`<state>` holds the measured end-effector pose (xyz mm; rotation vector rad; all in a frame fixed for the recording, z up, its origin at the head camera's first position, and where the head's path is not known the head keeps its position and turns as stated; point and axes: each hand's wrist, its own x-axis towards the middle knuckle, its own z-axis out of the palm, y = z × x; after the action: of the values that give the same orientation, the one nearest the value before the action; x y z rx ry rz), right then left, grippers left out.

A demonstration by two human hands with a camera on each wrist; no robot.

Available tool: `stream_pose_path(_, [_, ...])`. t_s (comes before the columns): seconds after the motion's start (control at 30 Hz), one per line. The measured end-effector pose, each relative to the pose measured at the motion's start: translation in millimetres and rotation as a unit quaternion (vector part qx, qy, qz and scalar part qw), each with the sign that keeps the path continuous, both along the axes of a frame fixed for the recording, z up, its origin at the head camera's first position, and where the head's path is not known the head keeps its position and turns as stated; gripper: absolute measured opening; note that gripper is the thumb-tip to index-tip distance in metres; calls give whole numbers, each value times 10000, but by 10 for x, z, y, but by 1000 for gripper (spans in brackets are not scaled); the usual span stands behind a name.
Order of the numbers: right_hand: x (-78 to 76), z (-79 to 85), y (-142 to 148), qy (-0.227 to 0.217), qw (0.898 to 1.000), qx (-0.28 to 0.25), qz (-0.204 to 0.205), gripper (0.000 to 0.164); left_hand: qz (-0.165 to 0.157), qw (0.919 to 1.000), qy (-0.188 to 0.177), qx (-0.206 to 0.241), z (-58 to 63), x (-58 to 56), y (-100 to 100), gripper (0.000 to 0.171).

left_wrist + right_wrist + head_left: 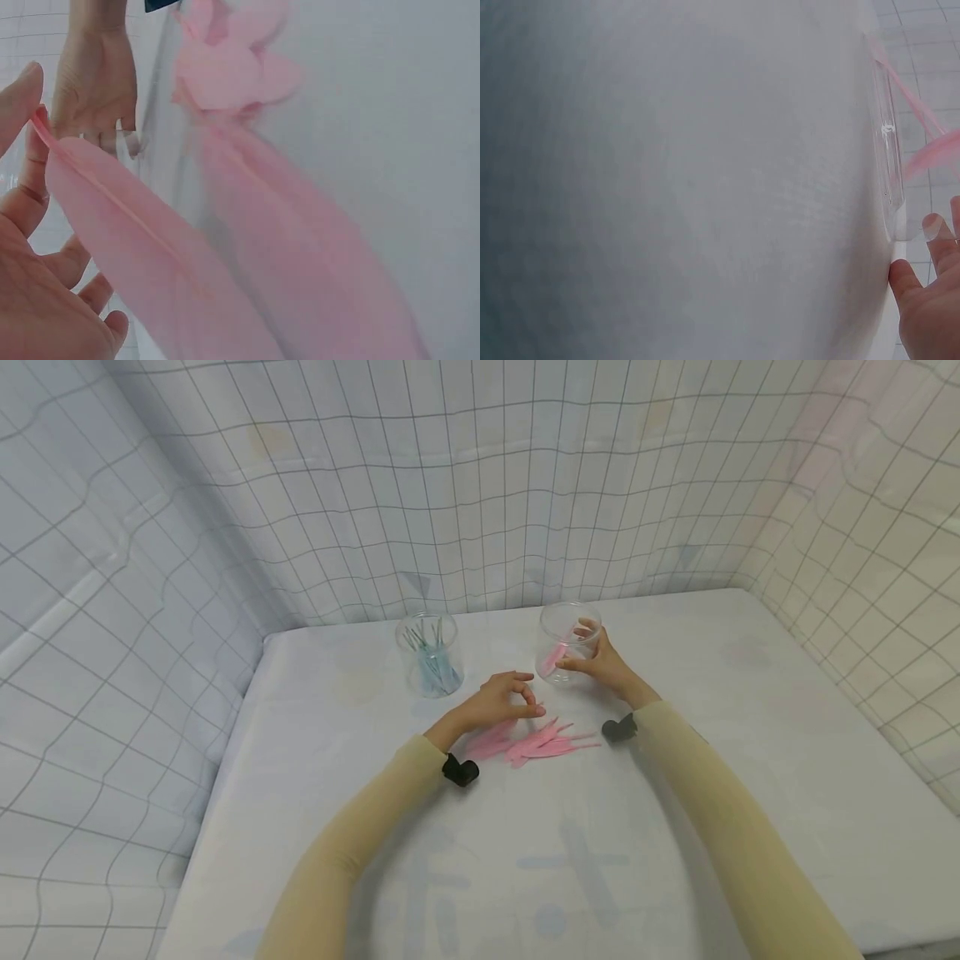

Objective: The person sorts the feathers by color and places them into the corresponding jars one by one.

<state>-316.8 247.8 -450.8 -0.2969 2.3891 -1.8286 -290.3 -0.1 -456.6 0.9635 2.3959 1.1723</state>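
Observation:
My left hand (501,700) pinches a pink feather (142,225) by its quill between thumb and forefinger, with the other fingers spread. The vane hangs down toward the table. Beneath and beside this hand lies a loose pile of pink feathers (543,745), quills fanning to the right. My right hand (603,664) holds a clear round jar (550,631) from its right side, thumb in front and fingers round the back. Inside that jar lean pink feathers (555,658). In the right wrist view, the fingers (907,281) stand by the jar's base.
A second clear jar (411,664) with several blue feathers (438,668), quills up, stands to the left. White cloth covers the table (510,893). Gridded white curtains (480,485) hang behind and on both sides.

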Motion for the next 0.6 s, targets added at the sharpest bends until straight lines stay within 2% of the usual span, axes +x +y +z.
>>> stream_pose_path(0.1, [67, 90, -26, -21, 10000, 7, 45, 90, 73, 9985, -295, 463, 62, -24, 0, 22])
stream_pose_path(0.2, [63, 80, -22, -16, 10000, 10, 62, 90, 204, 9959, -540, 695, 134, -27, 10, 23])
stream_pose_path(0.37, [-7, -7, 9, -50, 9999, -39, 127, 93, 531, 9912, -592, 1062, 269, -75, 67, 23])
stream_pose_path(0.5, [-104, -148, 44, -57, 9999, -151, 62, 94, 794, 9815, -493, 1671, 419, -178, 157, 21])
stream_pose_path(0.6, [-128, -205, 50, -73, 9999, -144, -8, 93, 1019, 9680, -487, 2241, 558, -274, 240, 17])
